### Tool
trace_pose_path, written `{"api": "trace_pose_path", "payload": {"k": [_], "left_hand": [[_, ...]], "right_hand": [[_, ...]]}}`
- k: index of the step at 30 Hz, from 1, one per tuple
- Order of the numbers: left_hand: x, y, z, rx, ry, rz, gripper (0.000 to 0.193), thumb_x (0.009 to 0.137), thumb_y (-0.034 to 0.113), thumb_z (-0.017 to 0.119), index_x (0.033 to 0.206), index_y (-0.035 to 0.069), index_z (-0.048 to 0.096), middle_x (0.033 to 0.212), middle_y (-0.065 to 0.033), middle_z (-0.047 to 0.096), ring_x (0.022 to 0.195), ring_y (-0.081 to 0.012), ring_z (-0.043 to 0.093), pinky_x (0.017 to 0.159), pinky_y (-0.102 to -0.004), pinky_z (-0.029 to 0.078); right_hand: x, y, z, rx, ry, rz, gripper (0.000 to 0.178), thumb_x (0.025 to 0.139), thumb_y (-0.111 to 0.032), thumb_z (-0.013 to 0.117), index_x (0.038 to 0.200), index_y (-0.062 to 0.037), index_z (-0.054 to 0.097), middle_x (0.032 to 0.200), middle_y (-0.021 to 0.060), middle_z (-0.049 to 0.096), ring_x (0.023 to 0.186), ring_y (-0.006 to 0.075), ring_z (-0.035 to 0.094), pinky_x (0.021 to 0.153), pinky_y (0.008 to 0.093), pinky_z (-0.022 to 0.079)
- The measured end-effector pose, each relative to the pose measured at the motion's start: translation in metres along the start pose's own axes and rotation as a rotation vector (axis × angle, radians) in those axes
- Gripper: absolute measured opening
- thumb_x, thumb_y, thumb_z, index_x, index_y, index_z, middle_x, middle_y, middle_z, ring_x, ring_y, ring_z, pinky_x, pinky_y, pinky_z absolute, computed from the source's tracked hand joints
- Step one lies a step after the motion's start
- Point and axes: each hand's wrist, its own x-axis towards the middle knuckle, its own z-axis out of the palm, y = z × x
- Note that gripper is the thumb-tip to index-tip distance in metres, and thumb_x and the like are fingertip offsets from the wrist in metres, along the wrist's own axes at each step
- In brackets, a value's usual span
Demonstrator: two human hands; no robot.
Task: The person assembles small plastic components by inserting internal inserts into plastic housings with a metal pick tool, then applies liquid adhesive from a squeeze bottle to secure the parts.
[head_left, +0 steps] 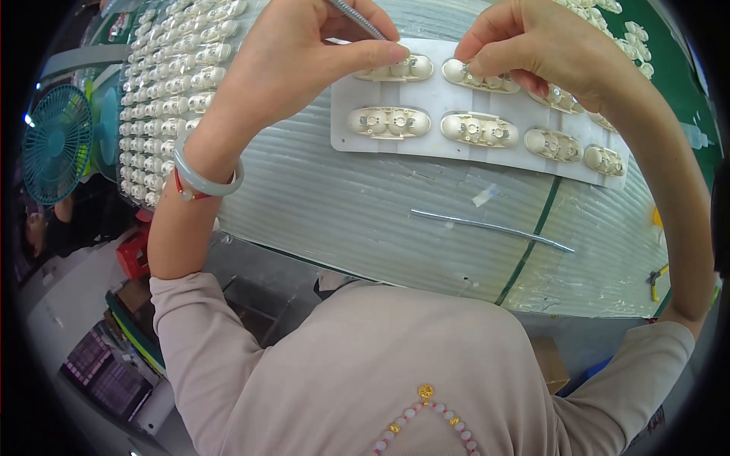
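My left hand [304,57] is closed around a ribbed grey metal rod [356,18] that looks like a long coil spring. Its thumb reaches over an oval cream plastic housing [417,67] in the far row of a white tray [339,97]. Over the neighbouring housing [455,73], my right hand [544,49] has thumb and forefinger pinched together at the small metal parts. Whatever sits between those fingertips is hidden. Nearer to me, a second row of housings [389,121] lies in the tray, with small metal pieces showing in them.
A thin silvery rod [494,229] lies on the ribbed, plastic-covered table [342,220] beside a scrap of clear tape [484,195]. Many cream housings [171,99] stand in rows at the left, next to a teal fan [57,144]. Yellow-handled cutters [655,281] rest at the right.
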Motion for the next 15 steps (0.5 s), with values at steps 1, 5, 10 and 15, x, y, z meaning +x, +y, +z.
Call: {"api": "trace_pose_path", "payload": {"k": [1,5,10,15], "left_hand": [[0.002,0.0,0.001,0.024,0.011,0.035,0.015,0.077,0.012,0.072,0.084,0.001,0.066,0.078,-0.005,0.066,0.074,-0.0101,0.063,0.068,-0.0211,0.05],[0.004,-0.003,-0.003,0.016,-0.007,0.079,0.013,0.075,0.011,0.073,0.081,0.001,0.067,0.076,-0.0044,0.066,0.07,-0.0092,0.062,0.065,-0.0215,0.05],[0.006,0.006,-0.001,0.149,-0.002,0.079,0.009,0.073,0.008,0.069,0.078,0.0,0.065,0.073,-0.0035,0.065,0.068,-0.0086,0.061,0.063,-0.0211,0.05],[0.008,0.015,0.003,0.236,-0.014,0.083,0.007,0.073,0.006,0.066,0.074,0.0,0.062,0.071,-0.0027,0.064,0.068,-0.0076,0.061,0.062,-0.02,0.05]], "right_hand": [[0.001,-0.002,0.0,-0.004,-0.002,0.003,0.021,0.078,-0.007,0.068,0.096,0.0021,0.067,0.065,0.0047,0.06,0.051,0.0084,0.047,0.045,0.0213,0.035],[-0.007,-0.011,0.0,-0.12,0.026,0.033,0.021,0.079,-0.01,0.068,0.096,0.0017,0.067,0.065,0.0043,0.06,0.052,0.0086,0.048,0.046,0.0211,0.035],[-0.004,-0.01,-0.002,-0.205,0.023,-0.011,0.022,0.08,-0.014,0.069,0.096,0.0014,0.068,0.065,0.0043,0.06,0.053,0.0086,0.049,0.047,0.0215,0.036],[-0.007,-0.009,-0.001,-0.177,0.01,-0.011,0.024,0.084,-0.016,0.066,0.099,0.0032,0.066,0.065,0.005,0.06,0.054,0.0087,0.051,0.047,0.0212,0.038]]}}
